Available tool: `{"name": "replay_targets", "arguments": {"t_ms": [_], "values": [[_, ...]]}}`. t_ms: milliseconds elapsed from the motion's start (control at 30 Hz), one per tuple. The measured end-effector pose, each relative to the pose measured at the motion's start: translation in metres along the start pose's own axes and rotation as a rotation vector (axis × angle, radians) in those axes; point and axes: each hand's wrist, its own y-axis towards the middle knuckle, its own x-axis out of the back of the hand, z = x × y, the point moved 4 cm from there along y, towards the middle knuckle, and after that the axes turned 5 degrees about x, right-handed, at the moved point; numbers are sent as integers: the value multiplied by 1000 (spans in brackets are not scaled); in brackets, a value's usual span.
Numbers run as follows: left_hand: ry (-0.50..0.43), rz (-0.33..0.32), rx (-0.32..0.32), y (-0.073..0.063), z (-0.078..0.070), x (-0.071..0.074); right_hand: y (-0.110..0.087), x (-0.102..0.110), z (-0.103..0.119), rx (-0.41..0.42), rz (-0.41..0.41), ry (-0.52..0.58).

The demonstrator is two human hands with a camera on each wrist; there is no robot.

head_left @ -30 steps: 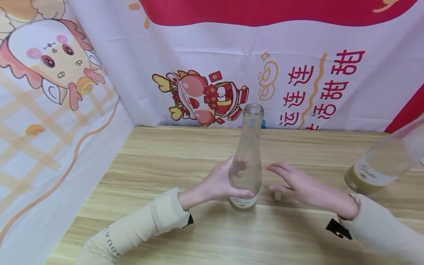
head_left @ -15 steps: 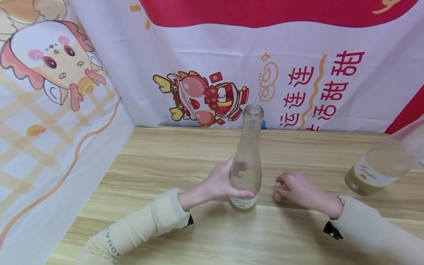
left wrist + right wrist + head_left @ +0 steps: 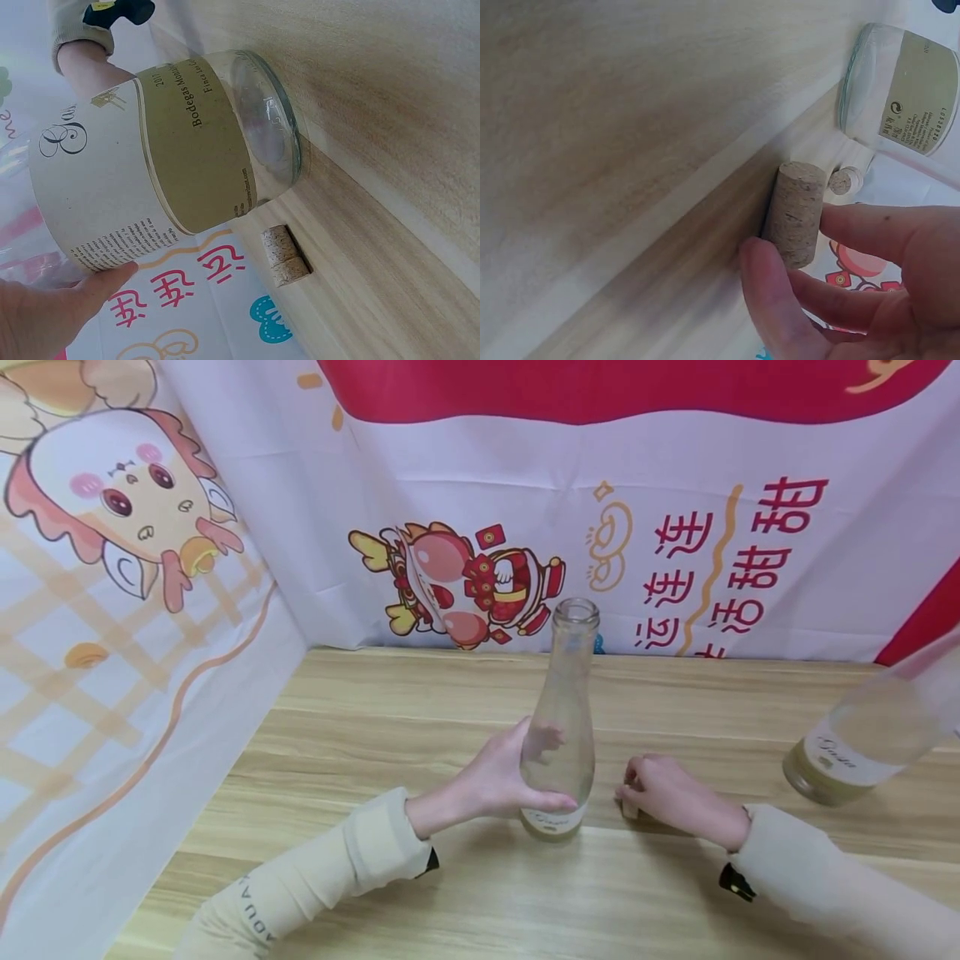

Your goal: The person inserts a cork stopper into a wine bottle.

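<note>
I have the left hand curled round the lower body of the upright bottle, while the right hand pinches a cork between thumb and fingers, on the tabletop just right of that bottle. I can't tell whether the cork's weight is off the surface.

I judge the step in hand as taking up the cork with the bottle steadied. The next move, I'd say, calls for firming the pinch and raising the cork without nudging the glass; the bottle's mouth shows no stopper.

The bottle is clear, smooth glass, tapering to a slim neck with a thick ringed lip; its label is cream and olive. The cork is a squat, speckled, grainy cylinder, which should grip well. A second cork lies near the bottle, and another bottle stands well apart, on my right. The tabletop is pale, streaked wood grain.
</note>
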Motion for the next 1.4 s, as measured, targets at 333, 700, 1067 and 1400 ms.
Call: {"name": "replay_targets", "arguments": {"t_ms": [333, 700, 1067, 1400], "values": [[6, 0, -3, 0, 0, -1, 1, 6, 3, 53, -90, 43], [19, -6, -3, 0, -1, -1, -6, 56, 31, 215, -331, -18], [40, -11, 5, 1, -1, -1, -21, 97, 67, 344, -511, -56], [-3, -7, -14, 2, 0, -1, -42, 129, 103, 498, -676, -78]]}}
